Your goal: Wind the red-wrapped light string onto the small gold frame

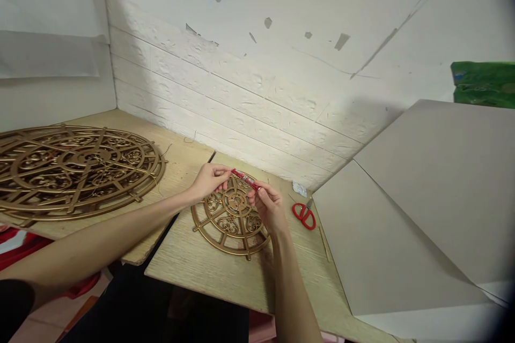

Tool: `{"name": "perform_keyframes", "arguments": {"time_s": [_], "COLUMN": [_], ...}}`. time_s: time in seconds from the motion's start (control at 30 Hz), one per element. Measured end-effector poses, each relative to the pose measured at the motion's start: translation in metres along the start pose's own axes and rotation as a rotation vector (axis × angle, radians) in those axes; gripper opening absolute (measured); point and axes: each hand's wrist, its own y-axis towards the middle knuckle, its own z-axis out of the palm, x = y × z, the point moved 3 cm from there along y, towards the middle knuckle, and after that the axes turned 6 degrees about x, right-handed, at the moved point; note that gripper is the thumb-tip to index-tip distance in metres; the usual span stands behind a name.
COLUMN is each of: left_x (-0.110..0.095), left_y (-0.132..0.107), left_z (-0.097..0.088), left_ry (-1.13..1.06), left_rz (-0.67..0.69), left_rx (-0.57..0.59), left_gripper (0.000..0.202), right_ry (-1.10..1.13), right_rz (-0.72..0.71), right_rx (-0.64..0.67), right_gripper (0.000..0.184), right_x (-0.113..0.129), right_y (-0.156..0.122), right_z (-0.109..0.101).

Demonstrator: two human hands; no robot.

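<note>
Holding one slim red tube [245, 178] between two hands, above the far part of a small gold medallion [237, 209]; left hand [212, 180] pinches the tube's left end between thumb and fingertips; right hand [269, 202] grips the other end, thumb on the near side, fingers curled; tube tilts down toward the right, printing on it too small to read; small medallion lies flat on the pale wooden tabletop [209, 265], round, openwork, scroll patterns between its spokes, right side partly hidden by the right hand and forearm; cannot tell whether the right fingers touch it.

Red-handled scissors [303, 216] lie right of the right hand, handles toward the person, blades toward the wall; small crumpled wrapper [299, 188] sits just beyond them, near the wall's foot; thin strip [324, 244] lies along the tabletop's right side; larger gold openwork [92, 157] lies flat at left, well apart from the small medallion, looks layered, loose thread [155, 175] over its right side; dark gap [164, 232] runs between the two tabletop sections; pale panels [386, 236] stand along the right, green packet [483, 83] at their upper edge; white wall [241, 91] behind, brick-patterned low down, grey chipped patches higher up; red cloth [30, 244] shows below the tabletop, lower left.
</note>
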Motion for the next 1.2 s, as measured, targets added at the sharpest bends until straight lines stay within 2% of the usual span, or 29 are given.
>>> {"name": "perform_keyframes", "arguments": {"time_s": [0.13,0.27,0.57,0.73,0.9,1.07,1.2], "left_x": [0.0,0.001,0.004,-0.001,-0.006,-0.001,0.005], "left_y": [0.0,0.001,0.007,0.007,0.005,0.009,0.013], "left_z": [0.002,-0.001,-0.007,-0.007,-0.005,-0.009,-0.013], "left_ry": [-0.019,-0.026,-0.023,-0.054,-0.134,-0.189,-0.114], "left_rz": [-0.046,-0.053,0.002,-0.01,-0.048,-0.012,0.021], "left_rx": [0.042,0.03,0.108,0.076,0.054,0.035,-0.02], "left_gripper": [0.024,0.025,0.032,0.028,0.025,0.033,0.034], "right_ry": [0.093,0.094,0.112,0.144,0.144,0.122,0.097], "right_rz": [0.022,0.03,0.016,0.014,0.006,-0.027,-0.026], "right_rx": [0.033,0.048,0.024,0.024,-0.031,-0.071,-0.058], "right_gripper": [0.026,0.025,0.025,0.024,0.025,0.025,0.025], "right_x": [0.001,0.0,-0.004,-0.005,-0.002,0.003,0.004], "right_y": [0.002,0.002,0.002,0.002,0.002,0.001,0.002], "right_z": [0.002,0.003,-0.005,-0.002,-0.006,-0.01,-0.007]}}
